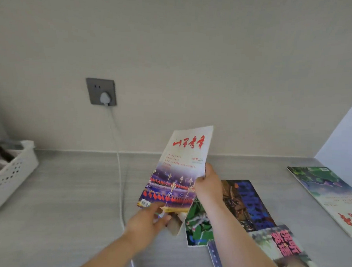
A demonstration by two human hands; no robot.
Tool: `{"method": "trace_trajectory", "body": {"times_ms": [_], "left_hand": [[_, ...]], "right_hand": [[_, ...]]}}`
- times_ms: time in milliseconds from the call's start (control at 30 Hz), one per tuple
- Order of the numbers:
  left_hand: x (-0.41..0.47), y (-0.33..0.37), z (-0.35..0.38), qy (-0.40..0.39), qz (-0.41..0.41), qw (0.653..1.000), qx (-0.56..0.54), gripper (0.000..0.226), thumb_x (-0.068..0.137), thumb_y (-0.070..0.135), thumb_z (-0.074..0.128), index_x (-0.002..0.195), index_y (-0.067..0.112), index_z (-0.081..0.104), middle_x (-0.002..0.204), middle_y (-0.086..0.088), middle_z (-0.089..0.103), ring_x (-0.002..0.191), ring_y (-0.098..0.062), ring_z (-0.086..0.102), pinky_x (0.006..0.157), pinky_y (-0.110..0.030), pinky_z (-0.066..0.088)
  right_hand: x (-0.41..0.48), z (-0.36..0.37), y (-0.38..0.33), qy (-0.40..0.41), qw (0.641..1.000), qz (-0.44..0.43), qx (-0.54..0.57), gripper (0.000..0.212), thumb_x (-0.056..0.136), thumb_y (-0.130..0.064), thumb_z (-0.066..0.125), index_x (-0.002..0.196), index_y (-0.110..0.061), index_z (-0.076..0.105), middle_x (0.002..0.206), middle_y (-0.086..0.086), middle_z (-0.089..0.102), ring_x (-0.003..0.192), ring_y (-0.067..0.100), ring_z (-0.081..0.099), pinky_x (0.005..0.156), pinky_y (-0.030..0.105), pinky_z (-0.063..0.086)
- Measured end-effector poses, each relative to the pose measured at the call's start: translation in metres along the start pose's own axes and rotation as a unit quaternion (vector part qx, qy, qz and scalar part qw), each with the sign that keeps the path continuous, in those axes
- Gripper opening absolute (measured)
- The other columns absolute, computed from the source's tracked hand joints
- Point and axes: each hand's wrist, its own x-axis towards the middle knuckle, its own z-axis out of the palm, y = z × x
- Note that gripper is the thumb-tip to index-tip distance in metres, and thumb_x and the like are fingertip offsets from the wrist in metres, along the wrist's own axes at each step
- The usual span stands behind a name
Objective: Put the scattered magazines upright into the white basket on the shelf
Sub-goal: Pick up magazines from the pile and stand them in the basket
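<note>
A magazine with a white cover and red title [181, 166] is held tilted above the grey shelf [70, 193]. My left hand [148, 219] grips its bottom edge, and my right hand [208, 184] pinches its right edge. The white perforated basket [9, 177] stands at the far left with a magazine inside it. A dark blue and green magazine [242, 206] lies flat under my right forearm. A pink-titled magazine [283, 251] lies at the lower right. Another magazine with a green cover [331, 194] lies flat at the far right.
A grey wall socket [101, 91] holds a white plug, and its cable [120, 175] runs down across the shelf between the basket and my hands. A white side panel [346, 138] bounds the shelf on the right.
</note>
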Motion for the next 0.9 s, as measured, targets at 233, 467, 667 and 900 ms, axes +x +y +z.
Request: {"method": "trace_trajectory", "body": {"times_ms": [233,467,667,900], "left_hand": [[0.003,-0.040,-0.127,0.168,-0.025,0.954,-0.249,0.048,0.088,0.006,0.050,0.132,0.008,0.032,0.112,0.005,0.047,0.103,-0.013,0.045,0.082,-0.003,0.039],[-0.022,-0.113,-0.234,0.277,-0.068,0.886,-0.366,0.038,0.091,0.001,0.042,0.127,0.008,0.038,0.099,-0.011,0.057,0.087,-0.028,0.058,0.081,-0.035,0.049],[-0.051,-0.165,-0.316,0.341,-0.032,0.883,-0.321,0.026,0.084,-0.006,0.051,0.074,0.017,0.053,0.069,-0.001,0.060,0.065,-0.017,0.056,0.056,-0.024,0.048],[-0.061,-0.202,-0.374,0.487,0.015,0.839,-0.243,0.038,0.077,-0.009,0.058,0.066,0.027,0.051,0.070,0.012,0.059,0.058,0.013,0.058,0.057,0.000,0.042]], "right_hand": [[-0.015,0.043,-0.099,-0.092,0.984,-0.147,0.041,0.041,0.083,0.008,0.035,0.101,-0.024,0.052,0.106,0.000,0.063,0.079,0.007,0.060,0.056,0.008,0.044],[-0.029,0.125,-0.168,-0.163,0.970,-0.164,0.076,0.046,0.079,0.016,0.034,0.104,-0.016,0.055,0.098,-0.002,0.061,0.073,-0.001,0.056,0.049,0.002,0.040],[-0.033,0.220,-0.219,-0.191,0.964,-0.171,0.071,0.043,0.083,0.010,0.038,0.111,-0.018,0.053,0.102,-0.003,0.058,0.092,0.015,0.058,0.068,0.018,0.048],[-0.019,0.322,-0.284,-0.172,0.960,-0.181,0.126,0.037,0.080,0.012,0.039,0.091,-0.021,0.053,0.091,-0.001,0.060,0.076,0.013,0.058,0.056,0.015,0.048]]}}
